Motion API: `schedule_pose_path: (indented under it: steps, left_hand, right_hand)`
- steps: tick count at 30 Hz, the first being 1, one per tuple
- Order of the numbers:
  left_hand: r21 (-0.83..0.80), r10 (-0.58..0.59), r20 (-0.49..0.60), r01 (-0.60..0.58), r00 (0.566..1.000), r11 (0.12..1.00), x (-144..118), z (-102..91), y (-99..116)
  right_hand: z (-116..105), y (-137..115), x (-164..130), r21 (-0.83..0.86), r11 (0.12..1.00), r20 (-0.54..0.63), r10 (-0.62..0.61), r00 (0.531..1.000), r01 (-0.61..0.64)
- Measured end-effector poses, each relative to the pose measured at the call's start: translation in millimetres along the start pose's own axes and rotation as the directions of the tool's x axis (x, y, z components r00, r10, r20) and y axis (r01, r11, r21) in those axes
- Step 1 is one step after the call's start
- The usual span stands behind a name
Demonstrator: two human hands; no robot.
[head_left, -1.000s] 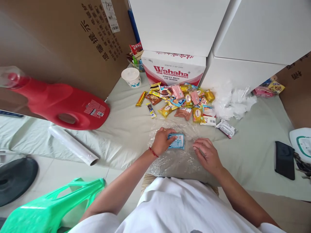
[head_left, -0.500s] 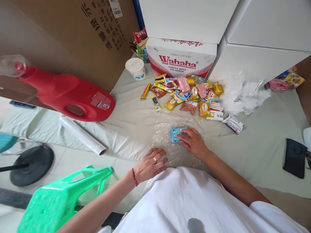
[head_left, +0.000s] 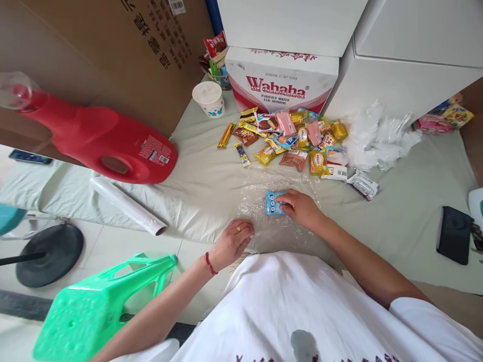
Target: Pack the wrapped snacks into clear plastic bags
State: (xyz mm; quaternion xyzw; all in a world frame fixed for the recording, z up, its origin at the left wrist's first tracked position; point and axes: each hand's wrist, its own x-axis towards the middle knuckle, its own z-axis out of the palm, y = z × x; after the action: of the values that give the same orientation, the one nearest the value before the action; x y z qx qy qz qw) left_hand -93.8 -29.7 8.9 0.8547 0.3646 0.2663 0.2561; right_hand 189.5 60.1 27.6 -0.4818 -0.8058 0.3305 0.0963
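left hand shifted to film edge; right hand on one blue packet.

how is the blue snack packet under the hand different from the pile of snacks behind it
The blue packet lies alone on the clear plastic sheet, while the snack pile sits heaped on the bare cloth by the Wahaha box. The right hand touches the blue packet; no hand touches the pile. The packet is blue, while the pile is mostly yellow, pink and brown. Both are small sealed wrappers.
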Motion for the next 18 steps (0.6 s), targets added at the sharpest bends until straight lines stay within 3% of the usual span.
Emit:
schedule_pose_path:
  steps: [3,7,13,18]
  left_hand:
    - [0.016,-0.003,-0.051,0.004,0.999,1.000,18,-11.4,4]
    - [0.123,0.019,0.002,-0.019,1.000,0.992,62,-25.2,3]
    - [0.366,-0.236,0.091,0.188,0.967,0.911,143,-28.0,-18]
    - [0.478,-0.317,0.217,0.182,0.923,0.859,169,-17.9,-28]
  right_hand:
    - [-6,-4,5,0.003,1.000,0.043,0.030,0.999,-0.030]
    - [-10,-4,10,0.013,0.999,0.052,0.041,0.998,-0.042]
    - [-14,-1,13,0.041,0.999,0.065,-0.029,0.997,0.026]
    - [-31,-2,10,0.152,0.988,0.134,-0.042,0.990,0.021]
